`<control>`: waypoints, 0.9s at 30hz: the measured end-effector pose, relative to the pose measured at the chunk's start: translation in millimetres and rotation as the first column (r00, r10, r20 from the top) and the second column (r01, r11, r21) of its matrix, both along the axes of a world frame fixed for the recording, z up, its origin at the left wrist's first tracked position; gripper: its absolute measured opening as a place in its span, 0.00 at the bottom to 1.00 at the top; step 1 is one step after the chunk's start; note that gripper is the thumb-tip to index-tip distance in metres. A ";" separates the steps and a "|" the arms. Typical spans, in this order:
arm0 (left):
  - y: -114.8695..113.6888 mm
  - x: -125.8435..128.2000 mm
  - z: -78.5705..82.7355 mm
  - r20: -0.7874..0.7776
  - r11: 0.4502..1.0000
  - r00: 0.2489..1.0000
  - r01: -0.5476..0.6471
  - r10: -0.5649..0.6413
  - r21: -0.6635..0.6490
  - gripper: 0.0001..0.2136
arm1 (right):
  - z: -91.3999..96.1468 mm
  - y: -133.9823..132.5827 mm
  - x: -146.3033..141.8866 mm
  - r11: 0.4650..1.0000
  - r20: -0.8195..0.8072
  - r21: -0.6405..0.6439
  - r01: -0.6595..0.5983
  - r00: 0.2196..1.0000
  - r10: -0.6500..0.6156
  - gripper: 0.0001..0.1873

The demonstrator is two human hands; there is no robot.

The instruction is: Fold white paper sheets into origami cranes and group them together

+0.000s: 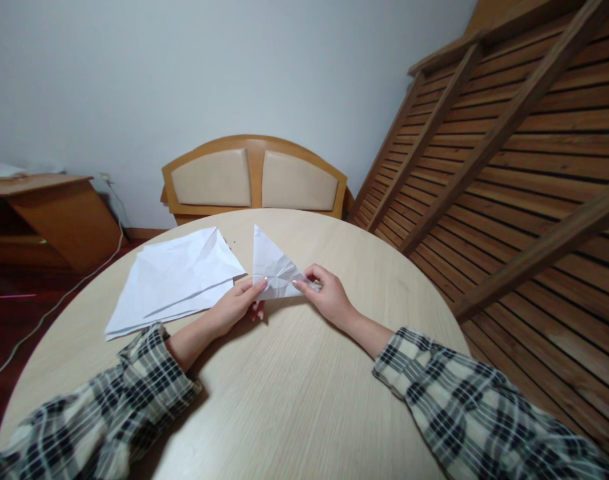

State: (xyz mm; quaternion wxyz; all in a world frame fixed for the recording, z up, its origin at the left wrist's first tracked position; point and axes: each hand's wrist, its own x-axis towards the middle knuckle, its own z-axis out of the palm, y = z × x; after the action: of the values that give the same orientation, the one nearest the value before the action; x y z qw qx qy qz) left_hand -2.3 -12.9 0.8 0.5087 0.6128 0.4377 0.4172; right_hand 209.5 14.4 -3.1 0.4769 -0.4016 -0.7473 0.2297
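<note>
Between my hands is a white sheet of paper [274,267] folded into a triangle, its tall point toward the far side of the table. Creases run across its surface. My left hand [240,300] pinches the lower left corner, thumb on top and fingers underneath. The lower right corner is gripped by my right hand [327,293], with its thumb along the near edge. To the left of my left hand lies a stack of white paper sheets [174,273], the upper ones creased and slightly askew.
The round wooden table [304,393] fills the foreground. Behind it stands a wooden headboard [256,173] with two beige panels against the wall. Wooden slats [514,160] lean at the right. A brown desk [59,220] and a white cable [74,287] are at the left.
</note>
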 end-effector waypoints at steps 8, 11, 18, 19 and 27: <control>3.9 0.2 -4.9 -0.020 1.000 1.000 -0.020 0.020 0.001 0.15 | -2.1 0.7 -0.1 1.000 -0.044 -0.004 0.005 0.999 -0.005 0.10; 4.3 -0.4 -5.8 -0.033 1.000 0.999 -0.030 0.030 0.002 0.15 | -3.6 1.8 -0.7 1.000 -0.064 -0.005 0.003 0.998 -0.003 0.10; 5.2 -0.9 -5.1 -0.064 0.999 0.997 -0.029 0.031 0.017 0.15 | -9.2 2.8 -2.1 0.986 -0.141 -0.142 -0.093 0.987 0.073 0.19; 4.7 -0.6 -4.0 -0.072 1.000 0.997 -0.024 0.025 0.017 0.14 | -9.1 1.9 -2.3 0.976 -0.141 -0.182 -0.118 0.986 0.093 0.21; -0.2 1.2 3.8 -0.109 0.998 0.994 -0.020 0.026 0.058 0.17 | -1.6 -7.3 -3.7 0.924 -0.103 -0.338 -0.177 0.983 0.150 0.22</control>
State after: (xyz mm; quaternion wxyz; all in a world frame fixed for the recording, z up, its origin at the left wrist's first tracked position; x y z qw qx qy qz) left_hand -1.1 -13.2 4.5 0.4614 0.6439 0.4600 0.4011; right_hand 205.8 7.1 -4.7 0.4058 -0.4066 -0.7077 0.4114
